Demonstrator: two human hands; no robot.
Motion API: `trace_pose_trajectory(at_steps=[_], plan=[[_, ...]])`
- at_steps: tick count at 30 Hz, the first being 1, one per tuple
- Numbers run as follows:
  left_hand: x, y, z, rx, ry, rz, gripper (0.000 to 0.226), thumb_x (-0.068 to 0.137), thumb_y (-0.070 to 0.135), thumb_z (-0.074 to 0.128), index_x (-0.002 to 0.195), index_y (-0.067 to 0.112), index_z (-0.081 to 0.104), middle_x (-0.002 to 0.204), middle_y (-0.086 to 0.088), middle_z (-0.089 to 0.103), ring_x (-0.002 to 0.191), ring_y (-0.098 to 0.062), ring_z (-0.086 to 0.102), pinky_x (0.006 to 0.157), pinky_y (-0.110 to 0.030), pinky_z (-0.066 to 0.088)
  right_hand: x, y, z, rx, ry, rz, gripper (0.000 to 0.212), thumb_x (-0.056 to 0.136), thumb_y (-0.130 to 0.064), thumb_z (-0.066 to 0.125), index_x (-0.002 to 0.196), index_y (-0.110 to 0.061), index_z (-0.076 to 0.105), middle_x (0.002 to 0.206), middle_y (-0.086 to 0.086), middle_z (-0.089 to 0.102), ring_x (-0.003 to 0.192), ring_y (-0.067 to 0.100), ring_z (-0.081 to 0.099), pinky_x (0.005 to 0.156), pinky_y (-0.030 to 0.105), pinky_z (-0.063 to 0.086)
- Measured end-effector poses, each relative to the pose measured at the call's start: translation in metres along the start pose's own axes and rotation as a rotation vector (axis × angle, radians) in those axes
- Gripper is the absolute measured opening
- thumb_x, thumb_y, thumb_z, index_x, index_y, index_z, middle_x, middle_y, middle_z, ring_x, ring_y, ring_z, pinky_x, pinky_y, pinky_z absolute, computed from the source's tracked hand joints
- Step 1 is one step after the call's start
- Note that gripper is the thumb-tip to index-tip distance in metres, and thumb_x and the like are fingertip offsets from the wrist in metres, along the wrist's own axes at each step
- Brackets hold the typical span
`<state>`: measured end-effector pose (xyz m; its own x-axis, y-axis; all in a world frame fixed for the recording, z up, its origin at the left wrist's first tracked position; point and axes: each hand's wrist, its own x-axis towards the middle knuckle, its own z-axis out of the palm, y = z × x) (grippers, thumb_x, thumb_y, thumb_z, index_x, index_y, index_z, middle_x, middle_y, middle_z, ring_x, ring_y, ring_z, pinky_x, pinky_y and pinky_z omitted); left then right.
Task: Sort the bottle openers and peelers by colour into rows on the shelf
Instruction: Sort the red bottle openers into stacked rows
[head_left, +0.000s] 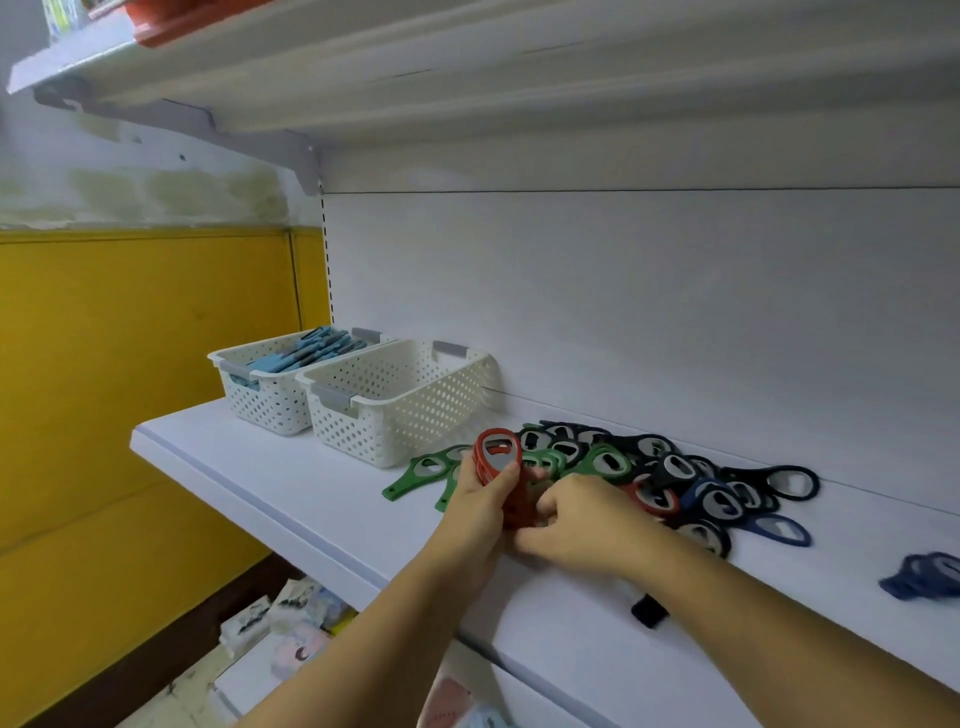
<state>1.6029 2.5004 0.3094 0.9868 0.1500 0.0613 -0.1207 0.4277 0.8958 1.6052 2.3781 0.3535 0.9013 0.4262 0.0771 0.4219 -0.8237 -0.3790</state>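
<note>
Fingers (508, 477) of left hand (475, 501) gripping upright red plastic bottle openers (496, 451); right hand (579, 514) curling at their base, hold unclear

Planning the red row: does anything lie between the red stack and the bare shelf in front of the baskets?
Yes: green openers lie flat on the shelf just left of the red stack in the left hand, across that path.

ok count: two white baskets (400, 415), one full of light blue peelers (306, 351), too overlapped to number. red openers (496, 457): maybe four stacked, plus one more off to the right. green openers (421, 470): at least four. black and navy openers (670, 470): tangled heap, easily a dozen-plus
</note>
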Motion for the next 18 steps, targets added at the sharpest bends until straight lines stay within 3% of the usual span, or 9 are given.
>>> trace_pose_trajectory(at_steps=[3,6,9,12,15,18], plan=[[-0.007,-0.003,0.014,0.132,-0.087,0.016,0.021,0.098,0.011,0.048,0.118,0.014,0.049,0.107,-0.012,0.069,0.087,-0.019,0.068,0.067,-0.026,0.054,-0.017,0.006,0.001,0.057,0.030,0.067,0.030,0.071,-0.043,0.066,0.058,-0.019,0.052,0.060,-0.005,0.055,0.062,0.015,0.054,0.050,0.025,0.036],[-0.018,-0.011,0.037,0.250,-0.200,0.041,0.025,0.098,0.017,0.049,0.123,0.019,0.049,0.111,-0.005,0.068,0.097,-0.012,0.067,0.079,-0.024,0.054,-0.036,0.020,-0.008,0.228,0.083,0.162,0.017,0.071,-0.033,0.068,0.066,-0.020,0.058,0.069,-0.005,0.064,0.068,0.016,0.060,0.057,0.026,0.046],[-0.032,-0.019,0.068,0.250,-0.277,0.032,0.025,0.098,0.016,0.049,0.122,0.018,0.054,0.111,-0.002,0.070,0.102,-0.013,0.067,0.088,-0.030,0.053,-0.059,0.044,-0.014,0.416,0.079,0.258,0.025,0.067,-0.030,0.073,0.088,-0.017,0.067,0.088,-0.002,0.071,0.085,0.016,0.066,0.081,0.035,0.055],[-0.047,-0.031,0.099,0.227,-0.351,-0.023,0.020,0.098,0.016,0.048,0.114,0.021,0.061,0.106,-0.001,0.072,0.099,-0.014,0.068,0.083,-0.031,0.055,-0.090,0.066,-0.025,0.542,0.113,0.298,0.035,0.060,-0.029,0.069,0.092,-0.014,0.070,0.088,0.000,0.073,0.088,0.016,0.068,0.088,0.037,0.055],[-0.062,-0.045,0.131,0.191,-0.433,-0.111,0.021,0.099,0.014,0.046,0.112,0.015,0.062,0.105,-0.010,0.071,0.095,-0.023,0.067,0.063,-0.032,0.053,-0.123,0.084,-0.039,0.570,0.146,0.346,0.015,0.076,-0.021,0.066,0.090,-0.016,0.070,0.077,-0.002,0.072,0.076,0.008,0.065,0.075,0.023,0.050],[-0.080,-0.061,0.162,0.175,-0.478,-0.184,0.021,0.098,0.012,0.045,0.111,0.014,0.062,0.099,-0.013,0.069,0.087,-0.023,0.064,0.058,-0.025,0.044,-0.150,0.105,-0.045,0.550,0.238,0.407,0.017,0.078,-0.013,0.061,0.092,-0.020,0.067,0.076,0.000,0.073,0.076,0.012,0.068,0.078,0.028,0.053]])
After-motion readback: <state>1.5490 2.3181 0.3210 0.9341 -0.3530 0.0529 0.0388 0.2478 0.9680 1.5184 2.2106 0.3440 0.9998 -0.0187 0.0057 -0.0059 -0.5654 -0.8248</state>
